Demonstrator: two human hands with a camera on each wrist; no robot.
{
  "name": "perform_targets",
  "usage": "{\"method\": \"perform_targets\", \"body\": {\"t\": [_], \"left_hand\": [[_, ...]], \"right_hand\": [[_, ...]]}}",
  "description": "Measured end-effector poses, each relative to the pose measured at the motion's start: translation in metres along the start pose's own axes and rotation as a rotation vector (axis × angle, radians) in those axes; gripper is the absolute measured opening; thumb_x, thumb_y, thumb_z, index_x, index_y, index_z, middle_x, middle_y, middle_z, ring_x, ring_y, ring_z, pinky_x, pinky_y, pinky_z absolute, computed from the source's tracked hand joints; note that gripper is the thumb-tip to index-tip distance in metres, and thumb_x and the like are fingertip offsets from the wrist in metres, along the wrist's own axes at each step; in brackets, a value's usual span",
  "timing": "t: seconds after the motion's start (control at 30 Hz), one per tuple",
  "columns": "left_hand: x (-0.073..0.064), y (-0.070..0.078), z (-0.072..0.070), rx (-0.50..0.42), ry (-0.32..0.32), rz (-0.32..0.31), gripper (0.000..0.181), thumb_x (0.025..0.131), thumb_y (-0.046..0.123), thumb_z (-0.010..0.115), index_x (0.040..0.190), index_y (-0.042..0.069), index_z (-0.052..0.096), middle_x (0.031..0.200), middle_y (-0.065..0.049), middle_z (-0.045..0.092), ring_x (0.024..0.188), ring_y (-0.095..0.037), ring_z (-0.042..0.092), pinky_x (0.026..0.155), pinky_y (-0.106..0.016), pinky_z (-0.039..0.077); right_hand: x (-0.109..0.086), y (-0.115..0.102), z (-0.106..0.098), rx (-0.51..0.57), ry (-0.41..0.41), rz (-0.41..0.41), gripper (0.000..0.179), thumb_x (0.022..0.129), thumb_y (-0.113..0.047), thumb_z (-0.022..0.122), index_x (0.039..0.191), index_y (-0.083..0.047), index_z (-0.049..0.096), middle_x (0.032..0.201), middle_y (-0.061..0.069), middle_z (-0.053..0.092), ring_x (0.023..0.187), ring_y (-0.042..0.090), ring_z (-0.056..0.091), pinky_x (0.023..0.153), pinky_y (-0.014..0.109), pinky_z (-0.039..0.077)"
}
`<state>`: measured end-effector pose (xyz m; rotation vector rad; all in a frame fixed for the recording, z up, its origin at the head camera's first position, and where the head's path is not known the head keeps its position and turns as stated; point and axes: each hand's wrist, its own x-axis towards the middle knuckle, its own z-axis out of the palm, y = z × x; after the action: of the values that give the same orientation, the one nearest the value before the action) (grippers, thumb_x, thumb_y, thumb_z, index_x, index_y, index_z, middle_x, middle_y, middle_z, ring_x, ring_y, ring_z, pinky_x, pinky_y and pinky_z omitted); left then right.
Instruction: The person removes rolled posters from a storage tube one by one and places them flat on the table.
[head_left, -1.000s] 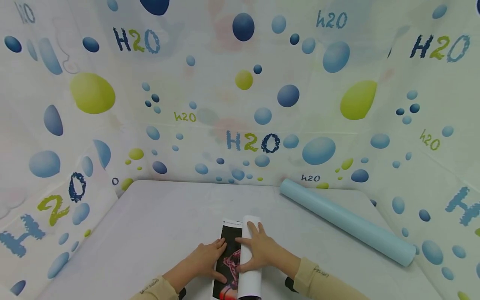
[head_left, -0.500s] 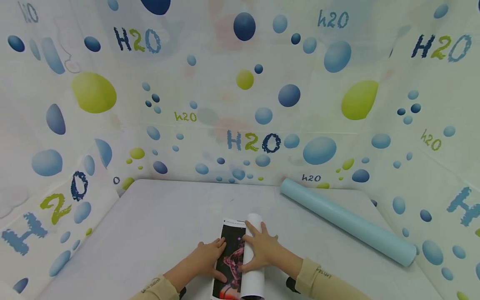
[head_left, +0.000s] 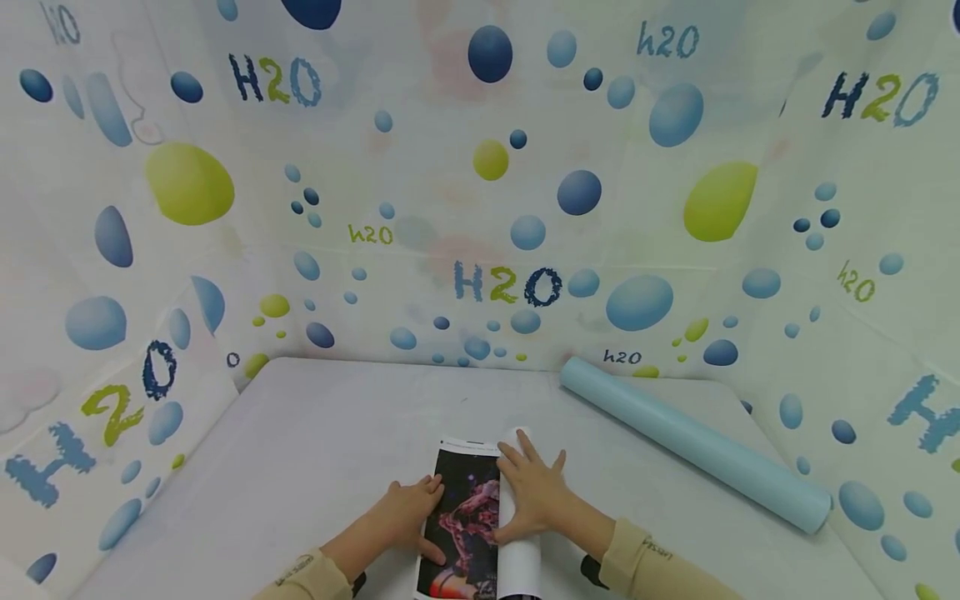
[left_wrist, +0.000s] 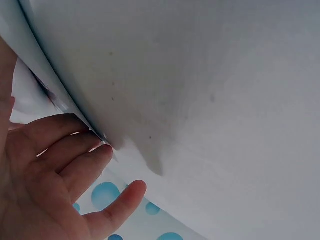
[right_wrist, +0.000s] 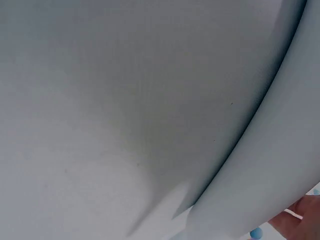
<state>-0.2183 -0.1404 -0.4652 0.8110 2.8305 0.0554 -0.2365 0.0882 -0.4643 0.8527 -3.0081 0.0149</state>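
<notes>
A partly unrolled poster [head_left: 467, 521] lies on the table near the front, showing a dark print with pink figures and a white top margin. Its right side is still a white roll [head_left: 519, 571]. My left hand [head_left: 400, 515] rests along the left edge, thumb on the print; in the left wrist view its relaxed fingers [left_wrist: 82, 170] touch that edge. My right hand [head_left: 534, 490] lies over the roll with spread fingers. In the right wrist view the white roll [right_wrist: 265, 160] fills the right side, and only a bit of the hand [right_wrist: 300, 222] shows beyond it.
A long light-blue roll [head_left: 697, 446] lies slanted across the right side of the white table [head_left: 337, 417]. Behind and beside the table hangs a white backdrop [head_left: 420, 167] with blue and green drops and H2O lettering.
My right hand has moved right with the roll, and the roll has turned, so a wider strip of the printed poster shows. The left hand has shifted slightly left, staying at the edge.
</notes>
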Motion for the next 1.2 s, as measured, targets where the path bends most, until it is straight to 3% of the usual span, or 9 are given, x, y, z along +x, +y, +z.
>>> {"method": "perform_targets", "body": {"t": [0.17, 0.4, 0.57, 0.77, 0.97, 1.2], "left_hand": [[-0.002, -0.006, 0.001, 0.003, -0.002, -0.018, 0.099, 0.057, 0.061, 0.075, 0.127, -0.003, 0.050, 0.135, -0.018, 0.045, 0.122, -0.032, 0.044, 0.086, -0.060, 0.039], [-0.003, -0.014, 0.005, -0.020, -0.018, -0.036, 0.099, 0.056, 0.060, 0.076, 0.128, -0.003, 0.050, 0.136, -0.017, 0.044, 0.124, -0.032, 0.042, 0.087, -0.061, 0.037], [-0.005, -0.014, 0.004, -0.032, -0.010, -0.030, 0.098, 0.055, 0.058, 0.077, 0.127, -0.004, 0.050, 0.135, -0.018, 0.045, 0.123, -0.032, 0.043, 0.088, -0.060, 0.037], [-0.006, -0.017, 0.006, -0.024, 0.010, -0.017, 0.099, 0.055, 0.059, 0.077, 0.127, -0.004, 0.050, 0.135, -0.018, 0.045, 0.122, -0.032, 0.043, 0.086, -0.058, 0.039], [-0.007, -0.020, 0.006, -0.032, 0.017, -0.013, 0.099, 0.055, 0.059, 0.077, 0.127, -0.004, 0.051, 0.135, -0.018, 0.045, 0.122, -0.032, 0.043, 0.086, -0.058, 0.040], [-0.010, -0.026, 0.004, -0.023, 0.030, -0.012, 0.100, 0.054, 0.060, 0.077, 0.126, -0.004, 0.052, 0.134, -0.017, 0.046, 0.122, -0.031, 0.044, 0.085, -0.057, 0.041]], "right_hand": [[-0.004, 0.002, 0.000, -0.068, -0.017, -0.018, 0.098, 0.053, -0.068, 0.069, 0.134, -0.018, 0.044, 0.140, 0.007, 0.038, 0.134, 0.035, 0.023, 0.080, 0.078, 0.022], [-0.011, 0.009, 0.004, -0.152, -0.027, 0.046, 0.086, 0.054, -0.069, 0.069, 0.127, -0.026, 0.052, 0.134, 0.010, 0.040, 0.122, 0.038, 0.037, 0.078, 0.077, 0.026], [-0.013, 0.012, 0.008, -0.268, -0.032, 0.061, 0.092, 0.053, -0.074, 0.064, 0.129, -0.025, 0.050, 0.136, 0.009, 0.039, 0.124, 0.038, 0.035, 0.079, 0.077, 0.025], [-0.016, 0.019, 0.012, -0.396, -0.008, -0.008, 0.092, 0.056, -0.075, 0.059, 0.124, -0.015, 0.053, 0.140, 0.004, 0.039, 0.132, 0.030, 0.027, 0.089, 0.072, 0.023], [-0.019, 0.032, 0.015, -0.413, -0.006, -0.056, 0.088, 0.057, -0.076, 0.057, 0.119, -0.013, 0.055, 0.133, 0.003, 0.047, 0.131, 0.027, 0.030, 0.094, 0.064, 0.026], [-0.027, 0.046, 0.014, -0.383, 0.013, -0.041, 0.087, 0.054, -0.076, 0.059, 0.116, -0.015, 0.055, 0.128, 0.004, 0.049, 0.130, 0.029, 0.031, 0.092, 0.067, 0.026]]}}
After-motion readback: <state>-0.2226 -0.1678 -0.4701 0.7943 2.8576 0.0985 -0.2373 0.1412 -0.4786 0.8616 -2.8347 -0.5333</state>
